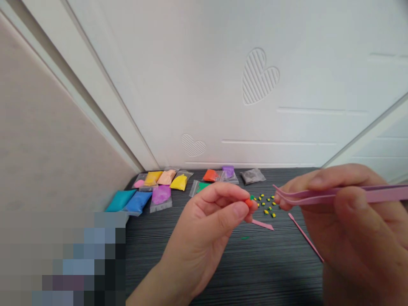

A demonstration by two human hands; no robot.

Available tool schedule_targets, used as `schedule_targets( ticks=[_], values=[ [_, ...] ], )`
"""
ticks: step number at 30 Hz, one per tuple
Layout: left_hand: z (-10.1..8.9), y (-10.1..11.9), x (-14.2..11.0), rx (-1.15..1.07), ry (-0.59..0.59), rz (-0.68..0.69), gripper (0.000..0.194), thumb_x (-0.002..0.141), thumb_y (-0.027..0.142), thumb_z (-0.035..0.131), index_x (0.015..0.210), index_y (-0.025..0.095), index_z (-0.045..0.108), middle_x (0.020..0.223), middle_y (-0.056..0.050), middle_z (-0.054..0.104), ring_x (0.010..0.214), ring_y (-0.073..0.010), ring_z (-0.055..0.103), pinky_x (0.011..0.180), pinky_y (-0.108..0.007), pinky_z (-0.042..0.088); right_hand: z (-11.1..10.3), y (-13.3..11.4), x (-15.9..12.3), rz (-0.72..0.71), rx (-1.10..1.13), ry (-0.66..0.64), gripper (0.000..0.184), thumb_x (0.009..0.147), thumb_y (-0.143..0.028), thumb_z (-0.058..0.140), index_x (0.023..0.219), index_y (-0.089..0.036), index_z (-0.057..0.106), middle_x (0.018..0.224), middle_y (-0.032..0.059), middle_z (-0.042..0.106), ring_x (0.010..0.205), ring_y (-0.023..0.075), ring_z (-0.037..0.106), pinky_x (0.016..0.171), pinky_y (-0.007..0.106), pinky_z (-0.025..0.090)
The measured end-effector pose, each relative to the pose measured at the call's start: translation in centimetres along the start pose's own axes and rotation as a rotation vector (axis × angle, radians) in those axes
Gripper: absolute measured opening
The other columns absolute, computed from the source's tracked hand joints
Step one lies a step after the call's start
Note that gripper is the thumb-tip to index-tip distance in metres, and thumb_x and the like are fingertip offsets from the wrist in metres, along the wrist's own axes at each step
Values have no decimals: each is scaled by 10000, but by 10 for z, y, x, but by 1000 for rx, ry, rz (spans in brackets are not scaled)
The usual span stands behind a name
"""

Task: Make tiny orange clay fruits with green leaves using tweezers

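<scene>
Between the thumb and fingertips of my left hand (210,229) is a small orange clay piece (249,203) with a bit of green at its top. My right hand (357,225) grips a pair of pink plastic tweezers (331,196). Their tips point left toward the orange piece and stand apart from it, with a narrow gap between the two arms. Behind my left fingertips, several tiny yellow-and-green clay pieces (266,211) lie scattered on the dark table (261,267). My fingers hide part of the orange piece.
A flat pink tool (264,225) lies partly behind my left hand, near a thin green scrap (245,238). A slim pink stick tool (306,237) rests nearer my right hand. Several clay bags, including a blue bag (138,202), line the back, before a white panel (210,85).
</scene>
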State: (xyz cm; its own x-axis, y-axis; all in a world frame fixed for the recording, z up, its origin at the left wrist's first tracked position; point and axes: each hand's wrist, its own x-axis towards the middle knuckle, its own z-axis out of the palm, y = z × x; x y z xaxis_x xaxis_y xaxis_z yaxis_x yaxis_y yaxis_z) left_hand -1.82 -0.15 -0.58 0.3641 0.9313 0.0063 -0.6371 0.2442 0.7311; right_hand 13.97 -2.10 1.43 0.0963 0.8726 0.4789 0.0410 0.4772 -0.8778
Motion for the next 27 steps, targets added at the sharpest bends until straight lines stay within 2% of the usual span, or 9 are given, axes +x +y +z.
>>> schedule_targets(
  ticks=[4,10,14,21,27],
  values=[
    [1,3,-1,-2,6,6,130,707,124,615,821,178,644,733,6,626,708,-67,561,680,-156,446,0,2,-2,-55,-5,8,145,830,-227,429,879,-186,559,807,60,573,770,213,581,645,373,499],
    [5,7,-3,-47,37,-45,100,711,113,604,789,159,648,732,-6,628,710,-74,568,685,-164,451,1,0,-7,-173,-95,-35,147,800,-216,495,915,-199,585,828,60,610,763,206,609,587,312,507],
    [5,7,-5,-133,6,-77,96,738,104,565,794,146,632,733,-12,623,717,-80,571,672,-169,459,2,-1,-11,-236,-162,-86,155,814,-275,491,929,-238,587,826,43,635,755,194,615,646,329,506],
    [5,4,-7,-209,-11,-127,127,754,81,528,814,150,615,774,-11,619,755,-85,572,694,-179,464,2,4,-12,-395,-290,-80,167,812,-318,487,931,-254,586,831,14,643,792,178,605,764,330,468],
    [5,5,-6,-235,-24,-124,136,722,76,559,809,164,616,765,4,615,750,-76,565,700,-170,455,3,2,-11,-421,-369,-100,194,800,-298,503,976,-267,578,796,11,649,808,192,604,733,330,485]
  ],
)
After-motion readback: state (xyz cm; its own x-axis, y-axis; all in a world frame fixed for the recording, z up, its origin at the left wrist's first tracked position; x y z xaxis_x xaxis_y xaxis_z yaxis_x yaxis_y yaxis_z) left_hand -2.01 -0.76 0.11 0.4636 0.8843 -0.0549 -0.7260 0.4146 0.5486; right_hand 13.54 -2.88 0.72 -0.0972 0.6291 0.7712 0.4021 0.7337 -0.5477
